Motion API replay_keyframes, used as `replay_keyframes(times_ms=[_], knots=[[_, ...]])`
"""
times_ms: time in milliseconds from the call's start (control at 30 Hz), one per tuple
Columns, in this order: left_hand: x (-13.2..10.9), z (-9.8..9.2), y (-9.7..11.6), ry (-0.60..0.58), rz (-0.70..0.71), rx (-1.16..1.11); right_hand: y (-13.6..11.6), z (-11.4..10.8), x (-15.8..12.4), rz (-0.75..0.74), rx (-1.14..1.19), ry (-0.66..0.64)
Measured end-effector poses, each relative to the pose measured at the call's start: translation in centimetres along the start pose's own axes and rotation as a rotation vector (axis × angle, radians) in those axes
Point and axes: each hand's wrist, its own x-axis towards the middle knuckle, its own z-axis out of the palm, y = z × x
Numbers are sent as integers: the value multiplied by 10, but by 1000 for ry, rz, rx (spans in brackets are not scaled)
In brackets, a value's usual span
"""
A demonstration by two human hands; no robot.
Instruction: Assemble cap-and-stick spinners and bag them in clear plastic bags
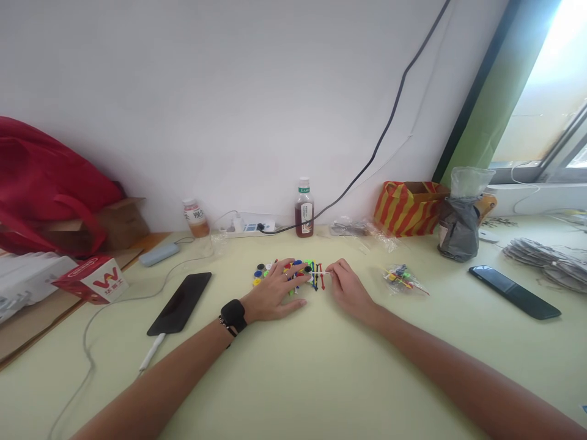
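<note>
**Pale yellow table, two bare hands at a cluster of small coloured pieces**

1. Pale yellow table [293, 379], carrying all items below.
2. Red fabric bag [41, 183], far left corner, slumped against the wall.
3. Orange-and-yellow striped bag [406, 208], far edge, right of centre.
4. Grey drawstring pouch [458, 231], just beside the striped bag, towards the right edge.
5. Black slab phone [181, 302], left of centre, with a white cable at its near end.
6. Brown-liquid bottle with white cap [304, 211], upright at the far edge, centre.
7. Left hand [275, 290], black watch at the wrist. It lies flat with fingers spread apart, resting on item 9 and gripping nothing.
8. Right hand [348, 287], just right of the left hand. Thumb and forefinger are pinched together on item 10.
9. Cluster of coloured plastic caps and pins [259, 274], table centre, mostly under the left fingers. Red, blue and green pins stand out between the two hands.
10. Thin white stick [321, 273], level, spanning from the right fingertips to the left fingertips.
</note>
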Motion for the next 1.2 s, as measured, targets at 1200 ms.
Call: replay_keyframes(times_ms=[1200], knots=[[6,-10,36,-4,140,-18,-22,-15,11,1,193,-198]])
